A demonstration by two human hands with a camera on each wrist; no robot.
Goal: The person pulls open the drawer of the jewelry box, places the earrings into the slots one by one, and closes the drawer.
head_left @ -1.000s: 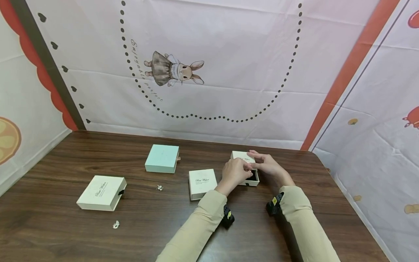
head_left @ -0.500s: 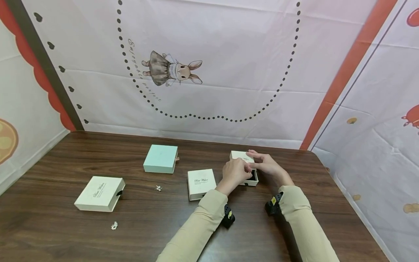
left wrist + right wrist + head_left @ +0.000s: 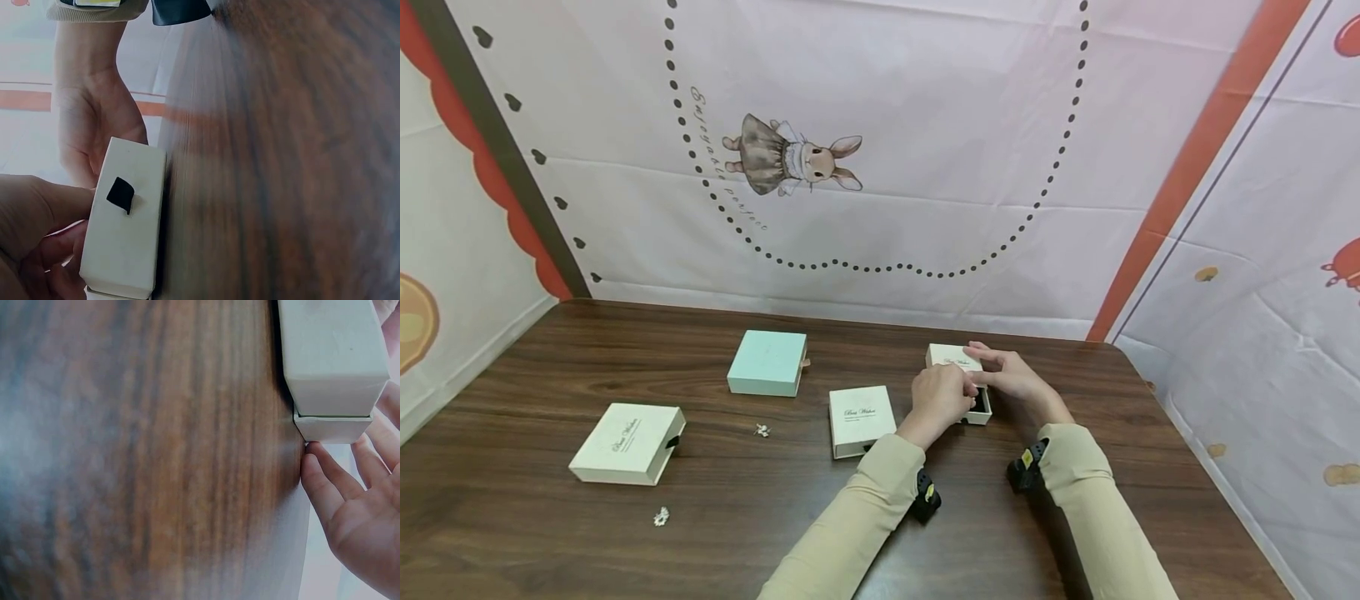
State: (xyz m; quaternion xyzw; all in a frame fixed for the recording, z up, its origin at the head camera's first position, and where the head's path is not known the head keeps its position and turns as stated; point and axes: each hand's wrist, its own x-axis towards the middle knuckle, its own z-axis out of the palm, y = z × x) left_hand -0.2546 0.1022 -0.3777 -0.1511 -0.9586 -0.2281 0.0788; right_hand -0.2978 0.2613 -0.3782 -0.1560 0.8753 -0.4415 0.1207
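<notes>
Nearest, a small pale trinket (image 3: 661, 517) lies on the brown table (image 3: 715, 554); its form is too small to tell, but such a piece is probably light, easily bent and best lifted by its rim. Beyond it, a cream box (image 3: 627, 440) stands at the left, a black tab at its end. Farther in, a second trinket (image 3: 763, 431) lies beside a middle box (image 3: 861, 414).

Next, toward the back right of the table, sits the box in work, a lettered drawer box (image 3: 953, 355), flat on the wood, its dark-lined drawer (image 3: 977, 420) partly out on the person's side. The left hand (image 3: 937, 398) bends over the drawer, fingers curled behind the drawer front (image 3: 119, 244), from which a black tab (image 3: 120, 195) projects; whether they pinch anything cannot be told. The right hand (image 3: 1018, 382) is loosely extended, its fingers (image 3: 322, 490) touching the cover's side and grasping nothing fully. The box looks to be light, stiff card, likely to skid on smooth wood and to dent if squeezed: the cover is best steadied by its opposite sides, the drawer drawn by its tab.

Farthest, a mint box (image 3: 767, 362) stands before a printed cloth (image 3: 925, 208).
</notes>
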